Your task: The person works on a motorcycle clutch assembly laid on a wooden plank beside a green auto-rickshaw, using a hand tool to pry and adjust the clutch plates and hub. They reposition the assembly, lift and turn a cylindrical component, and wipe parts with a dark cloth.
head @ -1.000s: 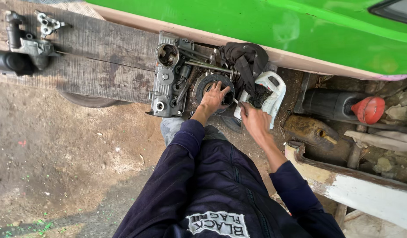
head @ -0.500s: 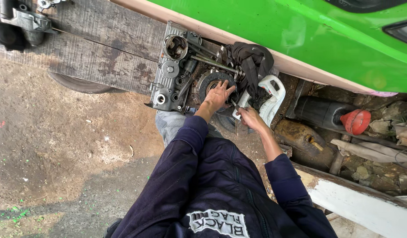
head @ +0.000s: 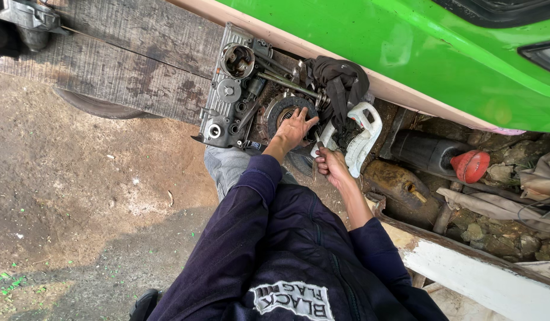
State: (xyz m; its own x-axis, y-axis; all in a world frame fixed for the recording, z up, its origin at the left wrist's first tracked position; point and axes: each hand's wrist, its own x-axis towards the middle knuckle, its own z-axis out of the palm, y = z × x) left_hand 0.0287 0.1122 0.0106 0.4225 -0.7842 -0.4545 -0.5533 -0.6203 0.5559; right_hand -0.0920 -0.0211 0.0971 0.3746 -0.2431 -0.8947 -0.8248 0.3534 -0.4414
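A greasy metal engine block (head: 230, 98) lies on a wooden plank (head: 126, 65). My left hand (head: 295, 128) rests flat on the round dark clutch disc (head: 281, 108) at the block's right side, fingers spread. Just below and to the right of it, my right hand (head: 329, 163) is closed around a thin metal tool (head: 318, 144) whose tip points up toward the disc. A black rag (head: 337, 83) is draped over long metal rods (head: 287, 83) beside the disc. A white plastic jug (head: 361, 139) with a handle lies right of my right hand.
A green vehicle body (head: 417, 47) runs across the top. A dark container with a red cap (head: 468, 165), a rusty can (head: 397, 181) and rubble lie to the right, above a white-painted board (head: 483, 282). Bare dirt ground (head: 78, 196) lies to the left.
The view has shifted slightly, so the engine sits higher in frame. My left hand stays on the disc; my right hand has drawn back a little with the tool.
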